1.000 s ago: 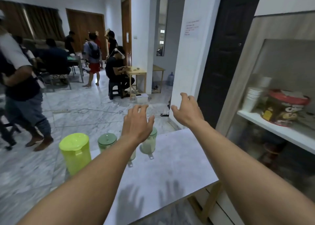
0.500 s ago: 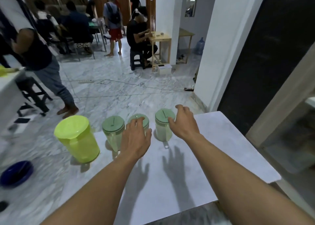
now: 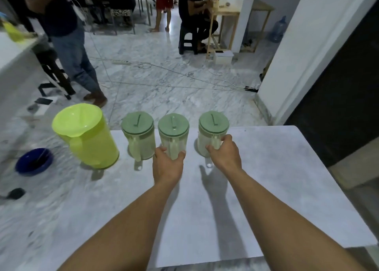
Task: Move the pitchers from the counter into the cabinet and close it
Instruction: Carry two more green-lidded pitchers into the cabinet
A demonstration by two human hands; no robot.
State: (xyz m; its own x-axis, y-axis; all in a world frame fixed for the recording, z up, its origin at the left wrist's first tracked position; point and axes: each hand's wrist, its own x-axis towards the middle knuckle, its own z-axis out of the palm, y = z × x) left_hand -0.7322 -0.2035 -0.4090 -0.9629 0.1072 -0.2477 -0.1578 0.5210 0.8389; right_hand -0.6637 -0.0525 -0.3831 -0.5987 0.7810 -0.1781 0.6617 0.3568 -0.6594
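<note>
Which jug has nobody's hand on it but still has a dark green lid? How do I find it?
Find the white counter and its row of four pitchers along the far edge. The second from the left is it: pale, with a flat dark green lid. The yellow-green pitcher beside it is bigger.

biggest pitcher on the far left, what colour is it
Bright lime green, lid included: the biggest pitcher, clearest in the head view.

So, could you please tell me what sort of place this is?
Probably a large indoor hall used as a shared workspace: marble floor, cables and a power strip trailing across it, and a person seated at a small wooden table.
</note>
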